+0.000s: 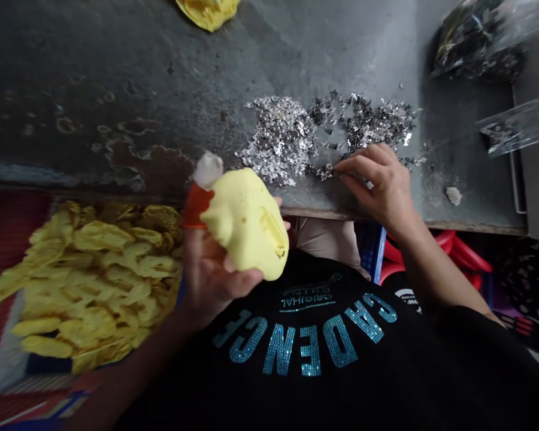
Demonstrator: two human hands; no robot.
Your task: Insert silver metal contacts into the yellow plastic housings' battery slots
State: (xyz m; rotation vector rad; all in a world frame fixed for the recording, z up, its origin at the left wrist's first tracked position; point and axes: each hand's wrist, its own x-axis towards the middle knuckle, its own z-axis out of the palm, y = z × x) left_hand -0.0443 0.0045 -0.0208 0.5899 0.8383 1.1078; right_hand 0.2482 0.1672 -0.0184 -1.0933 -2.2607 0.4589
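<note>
My left hand (pixel 211 269) is closed around a hollow-looking yellow plastic shell (pixel 247 224), held at the bench's near edge. The shell has rounded bumps on one side and a slot on its face. Beside it, at the same hand, show an orange-red band (pixel 196 206) and a whitish wrapped-looking lump (pixel 208 170); whether they cover a finger I cannot tell. On the bench, my right hand (pixel 377 182) pinches at a few small metal clips (pixel 324 172). Its fingertips hide exactly what is between them. Two larger piles of clips, a silvery one (pixel 281 134) and a darker one (pixel 377 123), lie just beyond.
The grey metal bench (pixel 153 66) spans the far side. Many yellow plastic parts (pixel 103 269) fill a container at lower left. Another yellow part (pixel 209 12) lies at the top. Plastic bags of clips (pixel 476 45) stand at right. Red parts (pixel 462 257) sit below the bench.
</note>
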